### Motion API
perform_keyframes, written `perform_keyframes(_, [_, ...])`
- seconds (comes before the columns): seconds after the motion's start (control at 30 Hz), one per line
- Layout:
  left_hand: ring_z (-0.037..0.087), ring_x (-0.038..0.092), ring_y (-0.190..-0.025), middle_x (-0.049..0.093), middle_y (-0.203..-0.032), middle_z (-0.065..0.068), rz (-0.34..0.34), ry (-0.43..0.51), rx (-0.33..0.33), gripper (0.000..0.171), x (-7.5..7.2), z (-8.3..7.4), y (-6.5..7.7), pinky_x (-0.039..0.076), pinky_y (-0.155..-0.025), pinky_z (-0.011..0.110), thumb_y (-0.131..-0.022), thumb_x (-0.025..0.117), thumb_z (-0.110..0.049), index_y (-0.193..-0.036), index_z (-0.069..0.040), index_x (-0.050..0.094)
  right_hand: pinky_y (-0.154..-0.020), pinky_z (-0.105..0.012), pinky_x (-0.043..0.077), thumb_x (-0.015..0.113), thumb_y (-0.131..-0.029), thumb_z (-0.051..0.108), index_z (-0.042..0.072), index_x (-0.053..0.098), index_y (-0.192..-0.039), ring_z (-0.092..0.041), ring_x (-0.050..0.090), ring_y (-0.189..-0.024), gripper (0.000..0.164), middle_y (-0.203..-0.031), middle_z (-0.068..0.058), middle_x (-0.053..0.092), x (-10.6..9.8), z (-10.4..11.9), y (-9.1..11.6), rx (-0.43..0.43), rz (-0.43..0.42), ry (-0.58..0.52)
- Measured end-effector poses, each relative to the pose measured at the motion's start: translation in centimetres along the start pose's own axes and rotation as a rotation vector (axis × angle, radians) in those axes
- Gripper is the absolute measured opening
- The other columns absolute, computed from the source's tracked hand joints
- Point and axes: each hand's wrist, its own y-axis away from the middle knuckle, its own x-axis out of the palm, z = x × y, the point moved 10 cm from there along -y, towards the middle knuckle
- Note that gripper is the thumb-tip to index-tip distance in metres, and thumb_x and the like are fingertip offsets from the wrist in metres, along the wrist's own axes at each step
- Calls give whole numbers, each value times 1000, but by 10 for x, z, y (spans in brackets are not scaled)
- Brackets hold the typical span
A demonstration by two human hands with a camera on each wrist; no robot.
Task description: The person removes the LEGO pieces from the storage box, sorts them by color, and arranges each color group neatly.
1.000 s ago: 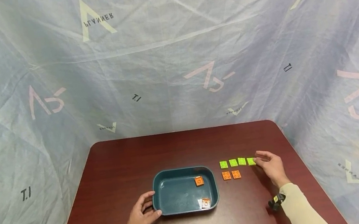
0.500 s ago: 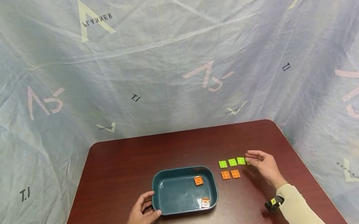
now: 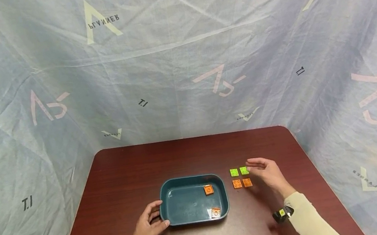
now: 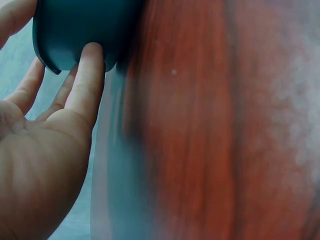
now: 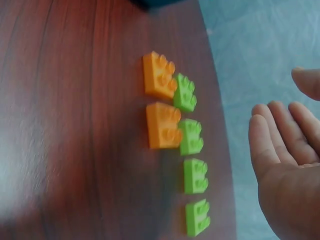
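My left hand (image 3: 148,227) touches the left end of a dark teal tray (image 3: 196,219) with its fingers and thumb spread. In the left wrist view, the thumb (image 4: 90,75) lies against the outer tray wall. Two orange toy bricks lie in the tray, one near the back (image 3: 208,190) and one near the front (image 3: 215,212). My right hand (image 3: 268,172) is above the green toy bricks (image 5: 191,137), hiding part of their row in the head view. Its fingers look fairly straight, with nothing between them. The right wrist view shows several green bricks in a line.
Two more orange bricks (image 3: 242,183) sit studs up on the table, between the green row and the near edge. The dark red table (image 3: 137,165) extends behind and left of the tray. A grey printed sheet (image 3: 175,75) hangs around the table.
My right hand has moved left along the green row, from its right end to around its middle. The bricks appear in place; the left hand and tray have not visibly moved.
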Motion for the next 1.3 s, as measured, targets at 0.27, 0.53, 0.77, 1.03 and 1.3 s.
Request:
perform_keyframes(0.27, [44, 58, -131, 58, -144, 26, -7, -13, 9, 73, 0, 0, 0, 59, -94, 25, -87, 86, -5, -151, -5, 50, -92, -26, 61, 82, -94, 17, -1, 69, -134, -26, 75, -116, 46, -137, -28, 68, 33, 25, 1, -54, 158, 18])
perform_keyframes(0.53, [46, 57, -131, 56, -144, 28, -1, -3, 14, 73, 1, -1, 1, 58, -94, 23, -88, 84, -3, -152, -3, 49, -94, -38, 63, 82, -93, 14, 0, 72, -130, -40, 73, -117, 41, -129, -24, 73, 66, 37, 3, -62, 307, -3])
perform_keyframes(0.77, [47, 57, -131, 56, -145, 28, -4, 1, 23, 72, 1, -2, 1, 59, -93, 23, -88, 83, -1, -152, -2, 49, -99, -49, 61, 80, -95, 14, 0, 70, -134, -33, 74, -116, 42, -132, -26, 71, 95, 44, 4, -77, 443, 15])
perform_keyframes(1.03, [47, 58, -130, 56, -144, 28, 3, 4, 36, 72, 2, -5, 1, 59, -93, 23, -88, 83, -2, -152, -2, 49, -91, -29, 62, 79, -96, 12, -5, 69, -132, -33, 75, -114, 41, -128, -28, 72, 125, 43, 2, -69, 559, 52])
perform_keyframes(1.3, [47, 57, -131, 56, -144, 28, 0, 6, 19, 72, 2, -3, 2, 59, -93, 23, -89, 83, -2, -152, -2, 48, -92, -35, 63, 79, -95, 7, -11, 68, -130, -30, 76, -112, 41, -125, -30, 73, 148, 45, 4, -68, 667, 79])
